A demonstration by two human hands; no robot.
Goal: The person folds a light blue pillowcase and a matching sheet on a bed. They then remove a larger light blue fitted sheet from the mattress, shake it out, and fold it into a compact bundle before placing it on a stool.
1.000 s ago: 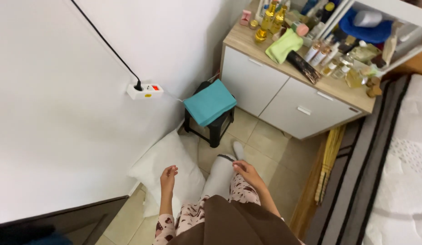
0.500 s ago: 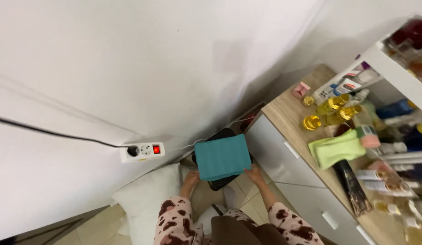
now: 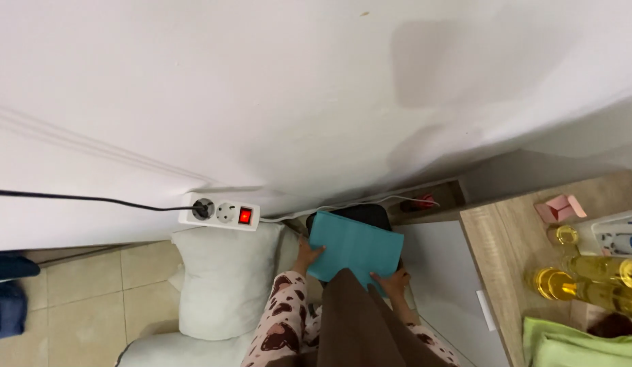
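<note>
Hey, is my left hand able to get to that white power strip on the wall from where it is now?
Probably yes. Your left hand rests on the edge of the teal folded cloth, and the power strip hangs just to its left above the white pillow, with nothing visibly in between.

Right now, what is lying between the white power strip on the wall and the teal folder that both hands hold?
In the head view, only the top corner of the white pillow lies between the power strip and the teal folder.
</note>
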